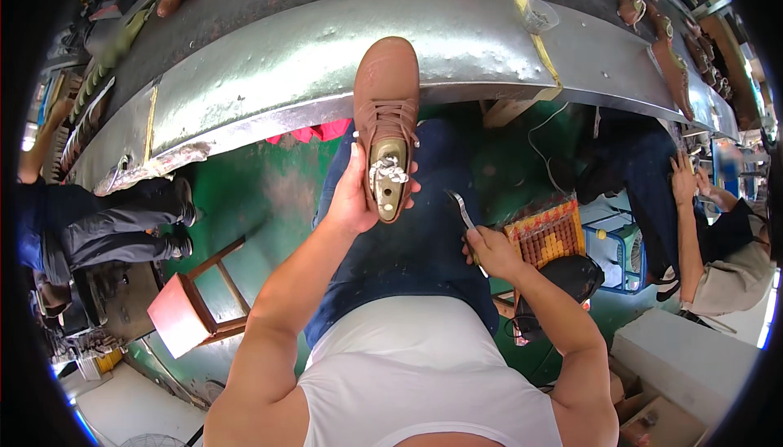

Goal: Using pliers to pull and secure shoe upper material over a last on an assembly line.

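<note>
As the left grip [352, 192] cradled the brown shoe [387, 74], seemingly for steadiness, the right grip [493, 253] clutched a hooked tool [465, 212]!

The bare left arm [294, 280] reaches forward, left hand [351, 198] cupped; the bare right arm [555, 308] bends, right hand [492, 250] clenched.

This is a shoemaking workshop: brown shoes [670, 68] line a long, metal-edged tabletop [269, 64], with people along it to the left [114, 223] and right [730, 255]. A lace-up shoe [390, 72], a hooked hand tool [462, 206] and the scuffed green floor [273, 174] fit that.
</note>
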`<state>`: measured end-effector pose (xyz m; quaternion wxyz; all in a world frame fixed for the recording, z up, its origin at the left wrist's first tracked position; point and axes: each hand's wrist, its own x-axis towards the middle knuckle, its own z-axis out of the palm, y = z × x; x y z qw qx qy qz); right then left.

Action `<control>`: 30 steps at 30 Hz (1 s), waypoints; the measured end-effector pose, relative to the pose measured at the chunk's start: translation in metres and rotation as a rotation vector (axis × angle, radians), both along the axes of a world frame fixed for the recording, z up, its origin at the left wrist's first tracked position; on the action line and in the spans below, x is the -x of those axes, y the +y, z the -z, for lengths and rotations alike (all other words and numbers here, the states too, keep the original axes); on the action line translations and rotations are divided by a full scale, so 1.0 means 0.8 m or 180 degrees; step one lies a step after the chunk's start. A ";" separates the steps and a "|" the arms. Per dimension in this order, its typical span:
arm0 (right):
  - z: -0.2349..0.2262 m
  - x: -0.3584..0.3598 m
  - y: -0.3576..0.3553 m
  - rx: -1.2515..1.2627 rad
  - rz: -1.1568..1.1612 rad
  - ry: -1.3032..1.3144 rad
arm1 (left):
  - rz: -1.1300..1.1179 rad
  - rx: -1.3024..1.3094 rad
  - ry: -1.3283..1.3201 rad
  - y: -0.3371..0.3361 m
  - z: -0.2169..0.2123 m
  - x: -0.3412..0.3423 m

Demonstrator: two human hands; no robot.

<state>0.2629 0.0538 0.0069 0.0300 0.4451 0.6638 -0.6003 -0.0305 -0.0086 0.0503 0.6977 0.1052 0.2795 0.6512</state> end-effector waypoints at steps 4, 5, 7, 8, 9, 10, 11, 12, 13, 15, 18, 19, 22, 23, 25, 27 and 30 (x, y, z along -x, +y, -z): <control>0.001 0.004 0.007 0.0125 0.0046 0.0032 | 0.0058 -0.0009 0.0293 0.014 -0.018 0.021; 0.000 0.004 0.009 0.0186 0.0054 0.0043 | 0.0088 -0.0056 0.0397 0.023 -0.032 0.028; 0.003 0.009 0.017 0.0324 0.0077 0.0070 | 0.0161 -0.0222 0.0300 0.052 -0.064 0.050; 0.006 0.009 0.021 0.0477 0.0096 0.0024 | 0.0178 -0.0294 0.0177 0.078 -0.079 0.063; 0.009 0.009 0.026 0.0477 0.0138 0.0031 | 0.0232 -0.0377 0.0158 0.108 -0.101 0.075; 0.010 0.009 0.028 0.0604 0.0103 0.0084 | 0.0460 -0.0690 0.0101 0.142 -0.124 0.094; 0.011 0.008 0.034 0.0712 0.0087 0.0128 | 0.0664 -0.0735 0.0246 0.184 -0.148 0.117; 0.011 0.011 0.037 0.0721 0.0090 0.0163 | 0.0832 -0.0767 0.0344 0.231 -0.155 0.151; 0.010 0.009 0.042 0.0784 0.0035 0.0110 | 0.0362 0.0040 0.1049 0.275 -0.181 0.147; 0.004 0.017 0.053 0.0916 -0.0140 0.0090 | -0.0132 -0.0097 0.2184 0.360 -0.166 0.163; 0.003 0.025 0.061 0.1157 -0.0094 0.0158 | -0.0532 0.0077 0.5287 0.464 -0.090 0.172; 0.001 0.023 0.065 0.1217 -0.0039 0.0151 | -0.0494 0.0228 0.5540 0.475 -0.081 0.157; -0.002 0.031 0.077 0.1209 -0.0085 0.0176 | -0.0455 0.0430 0.5634 0.513 -0.074 0.169; 0.005 0.031 0.087 0.1334 -0.0006 0.0273 | -0.0428 0.0450 0.5631 0.520 -0.078 0.172; 0.013 0.036 0.099 0.1433 -0.0018 0.0305 | -0.0151 0.0222 0.5241 0.533 -0.083 0.188; 0.018 0.043 0.113 0.1646 0.0023 0.0308 | -0.0572 0.0455 0.5317 0.535 -0.083 0.218; 0.022 0.067 0.134 0.1865 -0.0108 0.0366 | -0.1410 0.0914 0.5754 0.528 -0.067 0.332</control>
